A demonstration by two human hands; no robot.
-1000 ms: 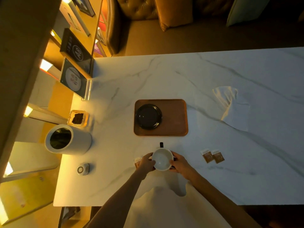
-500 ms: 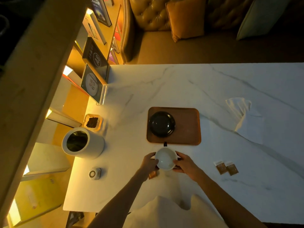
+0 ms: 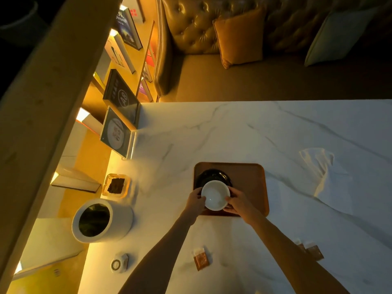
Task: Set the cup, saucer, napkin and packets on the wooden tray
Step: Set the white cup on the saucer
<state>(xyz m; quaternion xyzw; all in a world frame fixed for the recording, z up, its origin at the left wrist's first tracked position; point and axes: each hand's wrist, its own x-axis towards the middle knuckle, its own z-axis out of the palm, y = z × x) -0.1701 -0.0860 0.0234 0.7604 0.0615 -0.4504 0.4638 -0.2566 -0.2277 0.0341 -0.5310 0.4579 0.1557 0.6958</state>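
1. The cup point(image 3: 215, 195), white and empty, is held over the near left part of the wooden tray point(image 3: 250, 183), overlapping the near rim of the dark saucer point(image 3: 214, 177) that already lies on the tray's left half. Whether the cup's base touches the saucer cannot be told from above.
2. Both hands are clamped on the cup: the left hand point(image 3: 195, 201) grips its left wall, the right hand point(image 3: 238, 201) its right wall, fingers wrapped around the rim's sides. Neither is nearer; they sit evenly either side.
3. The relation that matters: the saucer's centre lies just beyond the cup, farther from the person along the tray's short axis. The cup looks set to go a little forward and down to sit centred, I judge.
4. The tray's long axis runs left to right; its right half is bare, room for the other pieces.
5. The napkin point(image 3: 326, 179) lies crumpled to the right of the tray, well apart, on the right hand's side.
6. One packet point(image 3: 200, 258) lies nearer the person than the tray, between the forearms; two more packets point(image 3: 311, 250) lie near-right of the tray.
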